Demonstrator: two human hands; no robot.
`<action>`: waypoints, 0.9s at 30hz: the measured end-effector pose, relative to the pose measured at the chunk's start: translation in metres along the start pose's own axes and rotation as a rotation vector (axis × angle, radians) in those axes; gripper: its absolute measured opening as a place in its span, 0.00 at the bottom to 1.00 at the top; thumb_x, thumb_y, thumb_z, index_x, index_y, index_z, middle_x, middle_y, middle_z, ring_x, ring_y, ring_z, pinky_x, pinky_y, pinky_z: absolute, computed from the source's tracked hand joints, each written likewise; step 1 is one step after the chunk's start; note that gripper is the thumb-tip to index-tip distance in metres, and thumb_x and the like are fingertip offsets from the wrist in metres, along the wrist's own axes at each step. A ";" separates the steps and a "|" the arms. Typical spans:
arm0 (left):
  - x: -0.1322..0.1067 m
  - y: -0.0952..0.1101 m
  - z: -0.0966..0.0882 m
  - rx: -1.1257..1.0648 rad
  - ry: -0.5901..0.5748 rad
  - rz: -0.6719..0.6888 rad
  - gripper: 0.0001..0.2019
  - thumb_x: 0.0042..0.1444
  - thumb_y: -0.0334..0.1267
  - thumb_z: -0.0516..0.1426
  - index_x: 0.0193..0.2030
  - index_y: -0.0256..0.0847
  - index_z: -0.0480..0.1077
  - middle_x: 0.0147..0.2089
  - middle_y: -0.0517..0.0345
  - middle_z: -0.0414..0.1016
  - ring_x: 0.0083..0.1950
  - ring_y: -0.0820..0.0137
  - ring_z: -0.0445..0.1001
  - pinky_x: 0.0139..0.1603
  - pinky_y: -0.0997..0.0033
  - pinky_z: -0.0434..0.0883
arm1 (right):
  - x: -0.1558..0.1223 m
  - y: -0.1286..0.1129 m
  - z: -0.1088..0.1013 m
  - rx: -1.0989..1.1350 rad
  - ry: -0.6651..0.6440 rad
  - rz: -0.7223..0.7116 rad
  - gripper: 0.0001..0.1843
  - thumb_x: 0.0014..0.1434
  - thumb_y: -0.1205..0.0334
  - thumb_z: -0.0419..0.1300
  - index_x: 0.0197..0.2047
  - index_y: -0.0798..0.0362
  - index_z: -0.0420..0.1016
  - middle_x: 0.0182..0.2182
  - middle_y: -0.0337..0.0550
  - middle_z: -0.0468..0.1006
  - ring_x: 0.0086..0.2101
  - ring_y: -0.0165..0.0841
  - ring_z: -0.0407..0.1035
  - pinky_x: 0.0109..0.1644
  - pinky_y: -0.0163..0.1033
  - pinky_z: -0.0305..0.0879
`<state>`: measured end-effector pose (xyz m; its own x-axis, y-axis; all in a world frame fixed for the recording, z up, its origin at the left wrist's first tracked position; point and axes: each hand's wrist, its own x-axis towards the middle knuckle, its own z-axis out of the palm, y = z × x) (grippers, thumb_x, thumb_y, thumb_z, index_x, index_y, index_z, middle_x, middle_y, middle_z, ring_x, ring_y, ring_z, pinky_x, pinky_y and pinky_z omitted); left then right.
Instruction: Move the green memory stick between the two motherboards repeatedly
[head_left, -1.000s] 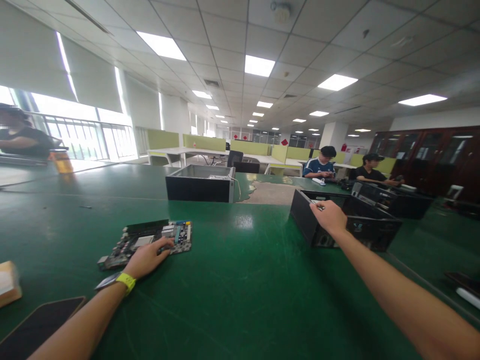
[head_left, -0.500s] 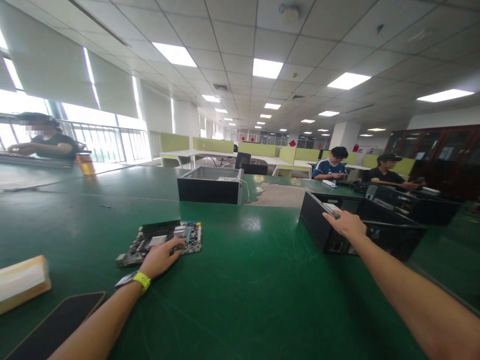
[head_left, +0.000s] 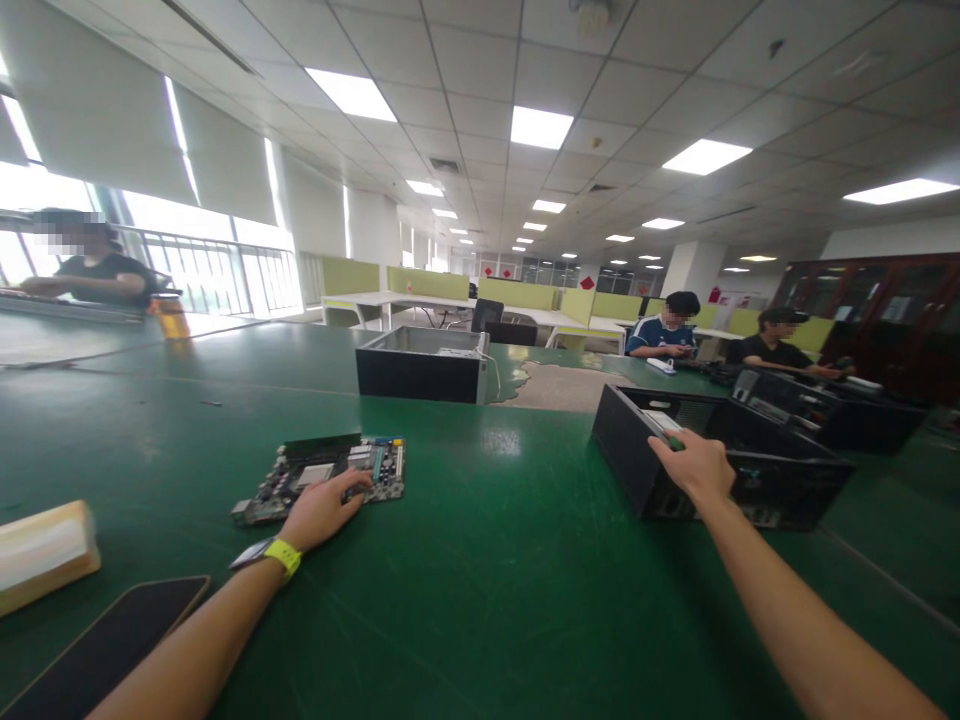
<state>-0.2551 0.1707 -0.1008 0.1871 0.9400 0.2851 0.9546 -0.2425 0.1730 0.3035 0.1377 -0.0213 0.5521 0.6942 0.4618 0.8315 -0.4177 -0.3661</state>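
On the green table lies a motherboard (head_left: 319, 472) with a pale square chip and colored slots. My left hand (head_left: 328, 508), with a yellow-banded watch at the wrist, rests over its near edge, fingers spread and thumb apart. At the right, my right hand (head_left: 694, 463) is closed over the near wall of a black open-topped computer case (head_left: 622, 450). Something small and green shows by its fingertips, too small to name. The underside of this grip is hidden.
Another open case (head_left: 420, 375) stands further back, with a white cable at its side. A dark flat pad (head_left: 112, 640) and a pale block-like pack (head_left: 49, 550) lie at left. More black case parts (head_left: 832, 410) are at right. Several people sit at the table.
The right-hand case has shifted slightly toward me and turned a little, with my right hand on it. My left hand and the motherboard stay in place.
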 end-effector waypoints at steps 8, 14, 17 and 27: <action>0.001 0.016 0.003 -0.040 0.183 -0.086 0.31 0.54 0.53 0.46 0.63 0.43 0.51 0.56 0.50 0.68 0.56 0.59 0.66 0.57 0.56 0.57 | -0.086 -0.042 -0.025 0.063 0.043 -0.156 0.25 0.51 0.41 0.51 0.46 0.43 0.75 0.52 0.39 0.69 0.49 0.45 0.58 0.43 0.48 0.63; 0.024 0.098 -0.024 -0.150 0.407 0.157 0.24 0.55 0.51 0.49 0.57 0.45 0.60 0.61 0.52 0.62 0.60 0.60 0.59 0.60 0.54 0.54 | -0.160 -0.087 -0.055 0.064 0.013 -0.290 0.25 0.55 0.43 0.48 0.48 0.44 0.74 0.52 0.38 0.70 0.50 0.46 0.58 0.43 0.49 0.65; 0.039 0.154 -0.058 -0.247 0.456 0.326 0.21 0.55 0.49 0.50 0.55 0.45 0.62 0.59 0.54 0.64 0.59 0.63 0.61 0.60 0.57 0.55 | -0.195 -0.104 -0.072 0.077 -0.025 -0.417 0.26 0.56 0.43 0.48 0.50 0.46 0.72 0.52 0.40 0.70 0.50 0.48 0.58 0.43 0.50 0.67; 0.048 0.294 -0.118 -0.122 0.158 0.640 0.15 0.54 0.48 0.49 0.39 0.45 0.72 0.38 0.57 0.76 0.40 0.66 0.72 0.40 0.66 0.68 | -0.288 -0.157 -0.073 0.120 -0.349 -0.788 0.43 0.44 0.33 0.54 0.54 0.57 0.68 0.53 0.60 0.66 0.49 0.64 0.60 0.28 0.54 0.70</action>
<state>0.0072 0.1158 0.0751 0.6623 0.5577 0.5003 0.6318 -0.7746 0.0270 0.0181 -0.0396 -0.0380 -0.2480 0.9034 0.3498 0.9407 0.3108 -0.1360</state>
